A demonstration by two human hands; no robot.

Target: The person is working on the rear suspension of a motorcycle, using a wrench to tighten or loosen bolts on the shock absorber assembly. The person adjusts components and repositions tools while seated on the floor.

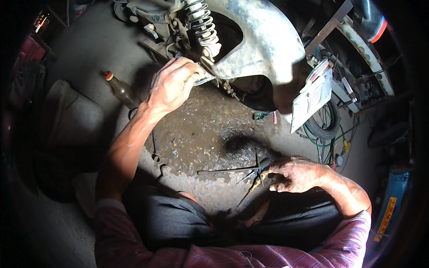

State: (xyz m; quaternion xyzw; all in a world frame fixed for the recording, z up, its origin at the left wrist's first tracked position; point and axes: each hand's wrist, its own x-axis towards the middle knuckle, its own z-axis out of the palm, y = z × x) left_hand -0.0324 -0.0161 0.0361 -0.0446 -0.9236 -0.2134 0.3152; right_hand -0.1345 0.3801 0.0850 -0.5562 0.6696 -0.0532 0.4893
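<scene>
My left hand is closed at the edge of a metal piece, low on a motorcycle's rear end; its fingertips are partly hidden. Just above it is a coil-spring shock absorber. Over on the right, my right hand hovers at a small heap of tools, thumb and forefinger apart. A T-handle wrench lies across the heap. Beside it is a thin screwdriver with a yellowish handle. Another dark-handled tool is partly covered by the wrench.
The rear fender arches overhead, with a number plate jutting out right. Wet, grimy ground lies between my arms. A brown bottle stands left, near a ring-ended wrench. A tyre and green hose lie right.
</scene>
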